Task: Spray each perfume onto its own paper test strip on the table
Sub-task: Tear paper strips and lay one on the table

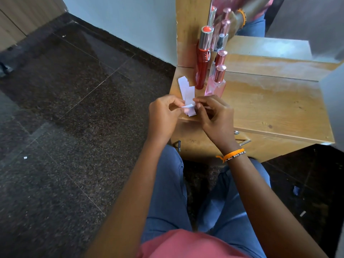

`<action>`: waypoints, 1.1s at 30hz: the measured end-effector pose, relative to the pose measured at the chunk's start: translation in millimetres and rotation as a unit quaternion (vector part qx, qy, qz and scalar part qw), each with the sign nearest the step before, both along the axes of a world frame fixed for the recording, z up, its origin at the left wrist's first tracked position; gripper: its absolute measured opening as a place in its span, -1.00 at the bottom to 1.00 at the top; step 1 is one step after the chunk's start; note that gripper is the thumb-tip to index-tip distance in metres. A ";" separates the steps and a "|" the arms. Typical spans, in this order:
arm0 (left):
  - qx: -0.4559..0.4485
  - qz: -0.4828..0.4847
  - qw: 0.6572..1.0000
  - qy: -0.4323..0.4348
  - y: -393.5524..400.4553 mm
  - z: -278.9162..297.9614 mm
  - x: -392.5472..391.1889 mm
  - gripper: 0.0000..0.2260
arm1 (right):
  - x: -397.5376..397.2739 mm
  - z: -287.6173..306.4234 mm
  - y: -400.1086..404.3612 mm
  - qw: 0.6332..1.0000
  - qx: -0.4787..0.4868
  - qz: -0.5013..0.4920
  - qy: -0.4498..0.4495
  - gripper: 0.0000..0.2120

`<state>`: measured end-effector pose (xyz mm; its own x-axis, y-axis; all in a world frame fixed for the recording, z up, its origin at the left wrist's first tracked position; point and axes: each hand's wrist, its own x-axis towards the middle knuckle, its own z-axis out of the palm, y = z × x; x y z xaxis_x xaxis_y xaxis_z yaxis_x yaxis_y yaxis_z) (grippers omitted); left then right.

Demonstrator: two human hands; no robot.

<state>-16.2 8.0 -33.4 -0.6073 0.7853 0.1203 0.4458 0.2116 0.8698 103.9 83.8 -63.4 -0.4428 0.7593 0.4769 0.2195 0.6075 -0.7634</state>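
Several white paper test strips (185, 90) lie overlapped at the left front corner of the wooden table (270, 108). Above them my left hand (163, 116) and my right hand (216, 116) pinch the two ends of one paper strip (188, 106) between fingertips. Behind the strips stand a tall red perfume bottle (202, 60) with a silver cap, a pink square perfume bottle (216, 84) with a rose cap, and another rose-capped bottle (220, 58) behind it.
A mirror (260, 17) at the back of the table reflects the bottles and an arm. Below the tabletop a drawer shows a metal handle (243, 142). Dark speckled floor tiles (74, 108) spread to the left. My knees sit under the table edge.
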 end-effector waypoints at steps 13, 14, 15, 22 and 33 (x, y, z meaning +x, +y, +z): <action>0.167 0.060 0.979 0.103 -10.3 -5.4 28.0 -0.94 | -8.6 27.9 -21.2 0.971 -0.201 -0.033 0.127 -0.85; 0.172 0.052 0.978 0.107 -12.4 -4.9 30.7 -0.93 | -9.4 31.2 -22.4 0.966 -0.215 -0.035 0.138 -0.86; 0.175 0.041 0.977 0.112 -14.2 -4.8 33.1 -0.93 | -10.1 34.3 -22.5 0.965 -0.216 -0.042 0.140 -0.88; 0.137 -0.048 0.971 0.190 -26.1 -11.4 44.7 -0.92 | 22.1 40.7 -24.5 0.971 -0.218 -0.025 0.099 -0.75; 0.093 -0.009 0.995 0.030 21.3 -3.7 64.7 -0.61 | 67.2 20.7 18.7 0.975 -0.128 -0.180 -0.012 -0.84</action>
